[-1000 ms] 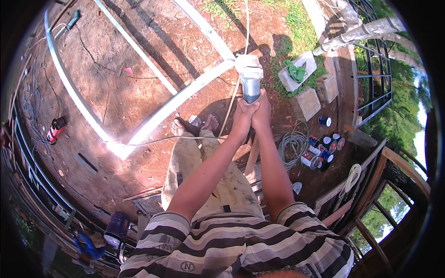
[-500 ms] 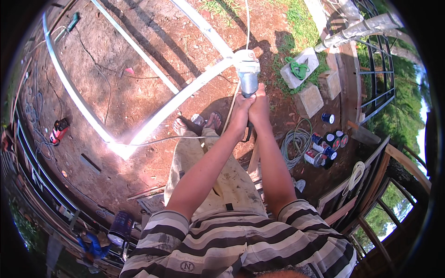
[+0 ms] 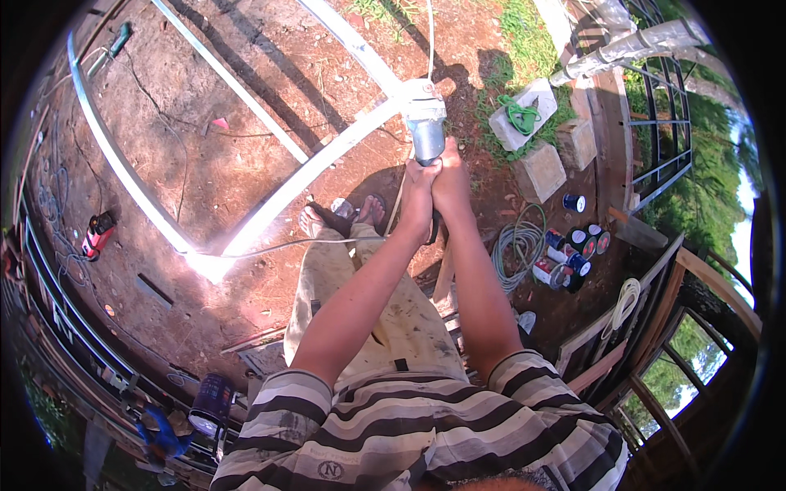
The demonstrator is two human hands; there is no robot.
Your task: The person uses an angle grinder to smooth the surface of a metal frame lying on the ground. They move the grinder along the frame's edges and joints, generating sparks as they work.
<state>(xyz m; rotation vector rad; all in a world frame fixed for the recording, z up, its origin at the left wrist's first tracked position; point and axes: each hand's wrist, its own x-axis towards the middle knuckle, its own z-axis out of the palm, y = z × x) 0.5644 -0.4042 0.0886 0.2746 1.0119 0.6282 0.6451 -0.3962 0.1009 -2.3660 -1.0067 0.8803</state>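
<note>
grey metal rose from the left hand (image 3: 418, 192) and right hand (image 3: 451, 182), both clasped round a power tool (image 3: 426, 127) whose head, at twelve o'clock, overlapped the corner of a pale metal frame (image 3: 303, 173); contact was unclear. a kick or weak grip could have sent it toward the feet (image 3: 370, 211) at eight, where a slack cable (image 3: 315, 241) might have snagged. concrete blocks (image 3: 540, 177) edged the space at three; reddish soil (image 3: 465, 94) gave room at one.
</note>
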